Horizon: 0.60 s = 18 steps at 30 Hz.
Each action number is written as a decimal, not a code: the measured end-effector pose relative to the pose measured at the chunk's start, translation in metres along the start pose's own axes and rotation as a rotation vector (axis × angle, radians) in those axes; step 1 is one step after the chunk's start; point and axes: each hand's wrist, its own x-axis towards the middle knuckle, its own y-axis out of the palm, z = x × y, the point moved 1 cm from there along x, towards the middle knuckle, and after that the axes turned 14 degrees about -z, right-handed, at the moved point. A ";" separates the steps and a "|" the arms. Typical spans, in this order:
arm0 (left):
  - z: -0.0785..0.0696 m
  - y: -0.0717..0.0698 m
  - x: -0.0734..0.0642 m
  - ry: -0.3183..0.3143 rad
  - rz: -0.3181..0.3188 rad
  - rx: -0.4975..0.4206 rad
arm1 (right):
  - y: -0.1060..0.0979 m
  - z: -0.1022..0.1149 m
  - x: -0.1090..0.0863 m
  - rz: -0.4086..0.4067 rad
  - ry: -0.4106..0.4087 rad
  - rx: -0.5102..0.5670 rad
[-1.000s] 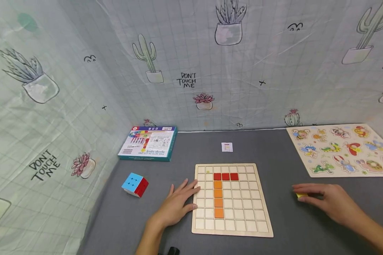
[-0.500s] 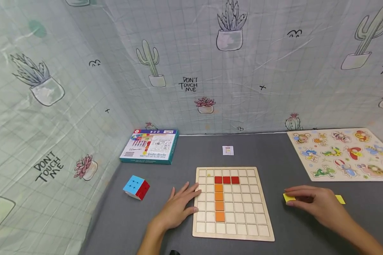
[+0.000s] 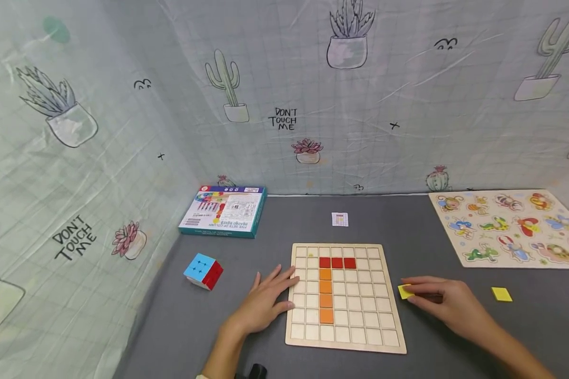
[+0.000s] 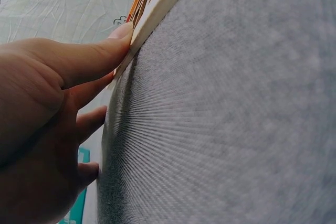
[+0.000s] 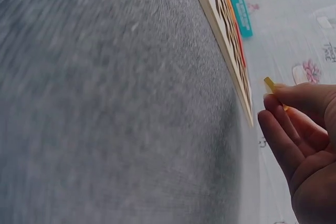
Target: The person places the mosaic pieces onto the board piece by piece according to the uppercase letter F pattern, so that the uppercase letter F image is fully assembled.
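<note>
A wooden grid board [image 3: 365, 320] lies in the middle of the grey table. In it sit three red tiles [image 3: 337, 262] in a row and a column of several orange tiles [image 3: 325, 287] below the leftmost red one. My left hand [image 3: 262, 305] rests at the board's left edge with fingers spread, fingertips on the rim. Just right of the board, my right hand [image 3: 448, 302] pinches a yellow square tile [image 3: 404, 291] between thumb and fingers. The right wrist view shows that tile [image 5: 269, 83] edge-on at the fingertips. Another yellow tile [image 3: 501, 294] lies on the table farther right.
A small printed pattern card [image 3: 340, 219] lies behind the board. At left are a puzzle cube [image 3: 204, 271] and a flat toy box [image 3: 223, 211]. An insect puzzle board [image 3: 514, 226] lies at back right. A printed cloth [image 3: 360, 131] hangs behind the table.
My right hand has moved left with the yellow tile, close to the board, and the other yellow tile is now fully visible behind it. My left hand has stayed at the board's edge.
</note>
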 end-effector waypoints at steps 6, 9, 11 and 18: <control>0.000 -0.002 0.002 0.011 -0.001 -0.004 | 0.006 0.007 0.002 -0.032 -0.018 -0.050; -0.001 -0.003 0.002 0.012 0.001 -0.002 | 0.007 0.010 0.004 -0.030 0.008 -0.065; -0.001 -0.003 0.002 0.013 0.002 -0.002 | 0.008 0.011 0.005 -0.020 0.032 -0.066; -0.002 -0.002 0.001 -0.004 0.009 0.008 | 0.016 0.017 0.008 -0.005 0.056 -0.015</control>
